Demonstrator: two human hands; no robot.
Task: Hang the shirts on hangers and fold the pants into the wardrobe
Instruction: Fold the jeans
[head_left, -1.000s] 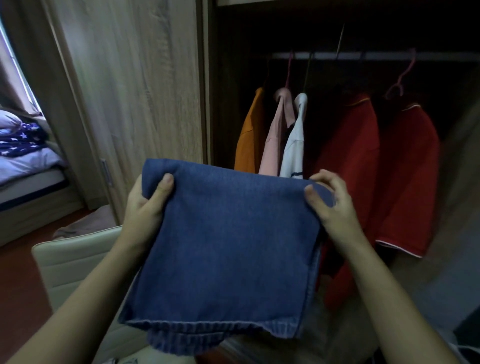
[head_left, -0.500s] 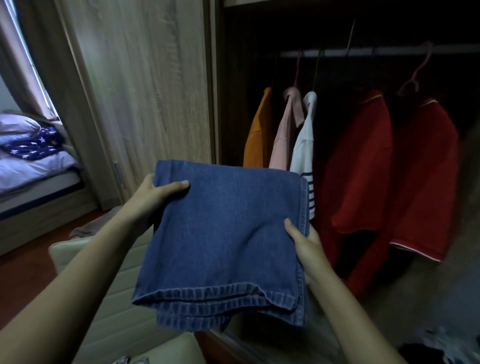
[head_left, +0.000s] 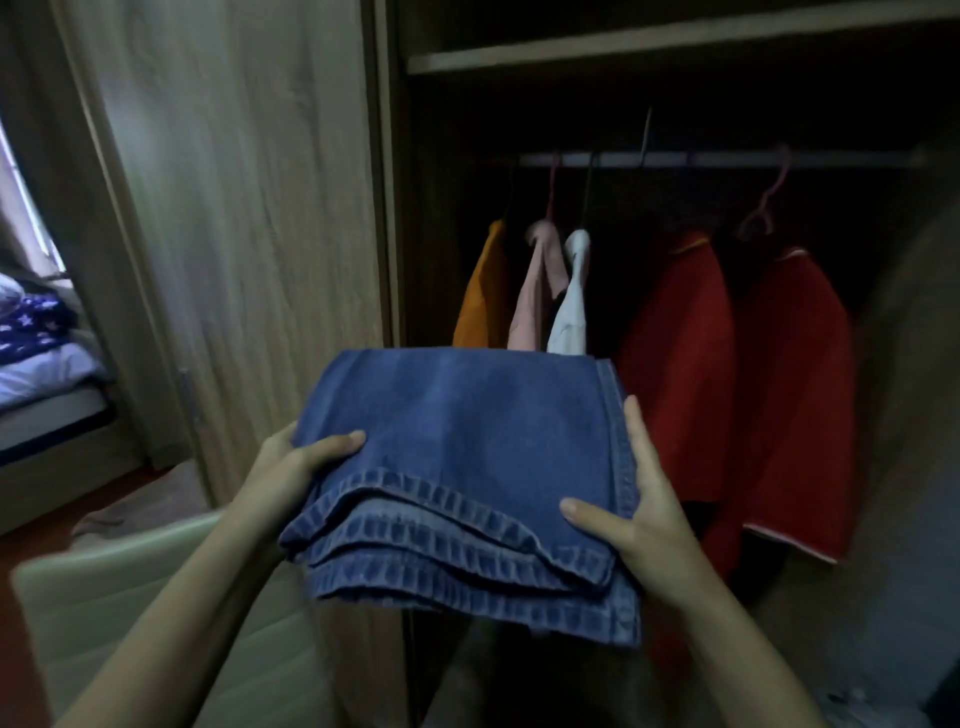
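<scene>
Left hand (head_left: 291, 467) gripping the near left edge of the folded pants (head_left: 467, 441), thumb on top, fingers beneath. Right hand (head_left: 644, 514) pinching the right edge, thumb over the hem corner. Blue denim, several layers thick, stitched hems stacked nearest, held level just outside the open wardrobe (head_left: 675, 44). Inside the wardrobe, orange shirt (head_left: 483, 291), pink shirt (head_left: 535, 296), white shirt (head_left: 569, 306) and two red shirts (head_left: 680, 364) hanging from the rail (head_left: 727, 159).

The wardrobe rail (head_left: 727, 158) carries an orange shirt (head_left: 480, 301), a pink shirt (head_left: 535, 296), a white shirt (head_left: 571, 312) and two red shirts (head_left: 680, 364) on hangers (head_left: 766, 208). The bed (head_left: 47, 421) at far left bears folded bedding (head_left: 31, 332); what may be a grey mat (head_left: 140, 504) lies on the floor (head_left: 31, 530)
</scene>
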